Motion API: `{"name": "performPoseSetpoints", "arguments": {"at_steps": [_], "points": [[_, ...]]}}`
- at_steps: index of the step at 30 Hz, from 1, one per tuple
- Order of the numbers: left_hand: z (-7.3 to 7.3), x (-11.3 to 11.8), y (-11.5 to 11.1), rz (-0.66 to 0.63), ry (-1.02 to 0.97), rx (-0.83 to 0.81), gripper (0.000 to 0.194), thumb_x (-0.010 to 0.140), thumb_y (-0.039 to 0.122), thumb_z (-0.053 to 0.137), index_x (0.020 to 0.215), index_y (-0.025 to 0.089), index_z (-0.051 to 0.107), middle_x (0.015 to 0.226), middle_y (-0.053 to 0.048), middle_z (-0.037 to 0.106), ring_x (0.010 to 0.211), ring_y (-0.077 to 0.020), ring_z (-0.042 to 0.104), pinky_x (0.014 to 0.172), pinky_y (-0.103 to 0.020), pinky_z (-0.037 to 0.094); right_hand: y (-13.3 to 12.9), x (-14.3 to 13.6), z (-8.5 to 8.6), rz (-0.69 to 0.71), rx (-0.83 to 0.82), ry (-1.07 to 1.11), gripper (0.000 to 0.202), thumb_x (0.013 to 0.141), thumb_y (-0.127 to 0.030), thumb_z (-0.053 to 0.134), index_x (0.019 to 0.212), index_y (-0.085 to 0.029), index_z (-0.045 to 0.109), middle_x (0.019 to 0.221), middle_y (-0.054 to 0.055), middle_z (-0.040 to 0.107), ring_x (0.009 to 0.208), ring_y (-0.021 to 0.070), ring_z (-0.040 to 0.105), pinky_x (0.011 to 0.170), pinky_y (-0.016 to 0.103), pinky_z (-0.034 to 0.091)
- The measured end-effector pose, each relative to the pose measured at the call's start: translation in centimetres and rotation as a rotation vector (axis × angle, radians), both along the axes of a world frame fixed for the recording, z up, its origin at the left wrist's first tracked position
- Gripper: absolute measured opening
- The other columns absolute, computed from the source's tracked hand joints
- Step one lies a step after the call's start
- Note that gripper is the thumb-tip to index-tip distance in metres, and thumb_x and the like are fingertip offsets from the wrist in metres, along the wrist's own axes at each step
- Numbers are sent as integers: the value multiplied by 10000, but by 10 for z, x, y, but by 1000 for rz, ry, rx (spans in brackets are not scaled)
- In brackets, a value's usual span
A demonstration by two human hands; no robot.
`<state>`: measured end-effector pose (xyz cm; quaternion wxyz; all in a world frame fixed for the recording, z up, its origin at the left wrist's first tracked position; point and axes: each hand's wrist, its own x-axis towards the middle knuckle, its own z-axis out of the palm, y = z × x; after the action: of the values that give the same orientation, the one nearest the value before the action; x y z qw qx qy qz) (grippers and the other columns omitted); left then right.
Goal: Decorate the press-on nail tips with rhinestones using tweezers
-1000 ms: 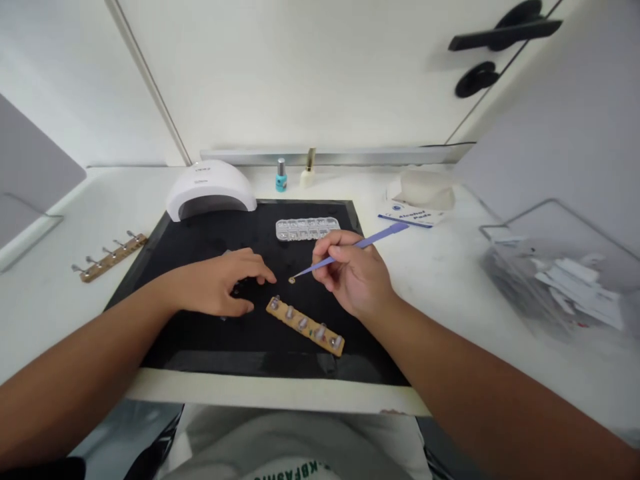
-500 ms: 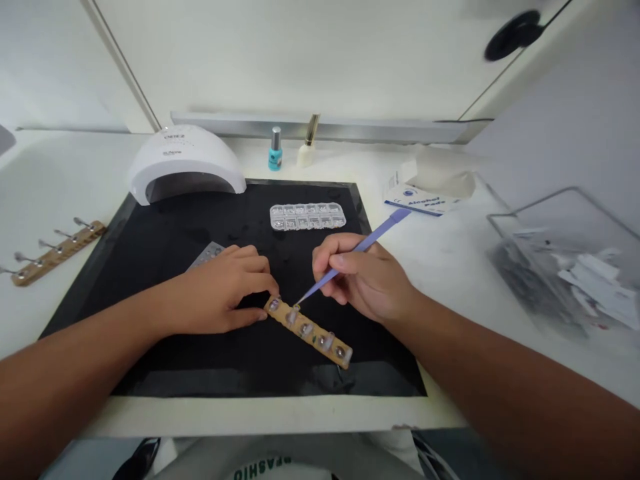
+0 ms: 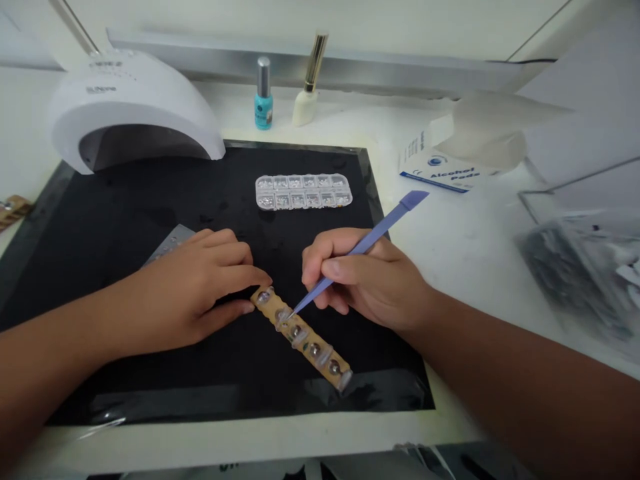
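Strip of tan wood (image 3: 273, 308) lies slantwise on a black mat (image 3: 210, 380), its far end to the left and its near end to the right, bearing a row of rounded metal studs (image 3: 315, 349) and clear pieces (image 3: 327, 357). At its far end the left hand (image 3: 200, 287) has thumb and forefinger drawn nearly together, pinching the wood between them. The right hand (image 3: 367, 283) holds a purple tool (image 3: 380, 230) like a pen, fingers closed round its shaft, the thin tip down at the second clear piece from the far end; whether it touches is too small to tell. Partly under the left hand sits a grey sheet (image 3: 170, 245) dotted with small beads. Beyond the hands rests a clear case (image 3: 304, 192) with two rows of six compartments. A white domed lamp (image 3: 135, 100) stands over the mat's far left corner. Behind, on the white table (image 3: 470, 253), are a turquoise bottle (image 3: 263, 110) and a cream bottle (image 3: 304, 108) with a gold cap, side by side. Farther right come an opened Alcohol Pads box (image 3: 440, 170) and a blurred container (image 3: 580, 287). Part of another wooden piece (image 3: 14, 210) shows at the left edge.
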<state>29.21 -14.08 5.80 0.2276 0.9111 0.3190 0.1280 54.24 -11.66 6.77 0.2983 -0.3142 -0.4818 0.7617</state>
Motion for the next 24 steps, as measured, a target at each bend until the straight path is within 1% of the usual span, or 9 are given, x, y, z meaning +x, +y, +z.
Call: {"name": "performPoseSetpoints", "arguments": {"at_steps": [2,5,6,8,12,14,17,20,24], "points": [[2,1,-3,24,-14,0,247,986,260,583,1220,290,655,963,-23,658,877,-215,580,753,-374,410,1,2,1,17,-6,4,130,746,-204,620,701,-135,720,533,-13,651,394,57,508,351,131,370],[7,3,-9,58,-55,-58,405,947,257,650,1344,274,572,1168,-49,626,1036,-235,567,894,-406,427,2,6,0,51,-18,30,90,764,-189,663,734,-120,712,556,-13,658,405,51,512,358,130,378],[8,4,-11,51,-75,-84,446,936,271,679,1364,273,552,1225,-50,610,1083,-239,557,937,-409,422,2,6,0,57,-22,36,85,771,-186,669,742,-118,710,564,-13,659,410,49,513,362,129,379],[9,7,-13,13,-104,-123,441,920,301,729,1329,283,566,1273,-36,595,1128,-237,544,967,-398,410,2,7,-1,65,-27,48,85,786,-185,668,757,-118,710,580,-14,662,421,48,518,369,130,381],[7,14,-12,-14,-97,-136,347,914,293,759,1231,295,615,1239,-11,610,1115,-230,545,929,-384,382,3,7,-2,82,-22,72,81,793,-180,669,761,-119,713,582,-11,665,426,51,525,371,133,385],[7,18,-11,-16,-94,-145,299,932,228,723,1207,294,625,1213,-4,622,1091,-219,549,907,-383,364,4,7,-2,83,-18,86,84,790,-180,670,748,-120,712,570,-9,661,418,54,527,363,131,378],[7,23,-9,-36,-102,-179,206,959,126,627,1103,271,650,1158,8,641,1069,-203,548,899,-384,343,6,7,-3,74,-31,103,89,780,-196,676,732,-126,702,558,-11,651,403,56,519,350,131,364],[9,27,-9,-47,-99,-185,172,970,103,591,1023,249,664,1123,11,653,1052,-197,545,895,-383,332,8,7,-3,60,-41,122,96,768,-221,688,726,-135,692,552,-12,646,401,63,516,342,135,356],[8,28,-8,-29,-114,-186,170,966,99,609,985,247,689,1073,13,665,1018,-188,549,883,-370,328,9,7,-4,49,-50,163,78,750,-211,681,718,-142,700,543,-11,653,400,66,508,335,135,352]]}}
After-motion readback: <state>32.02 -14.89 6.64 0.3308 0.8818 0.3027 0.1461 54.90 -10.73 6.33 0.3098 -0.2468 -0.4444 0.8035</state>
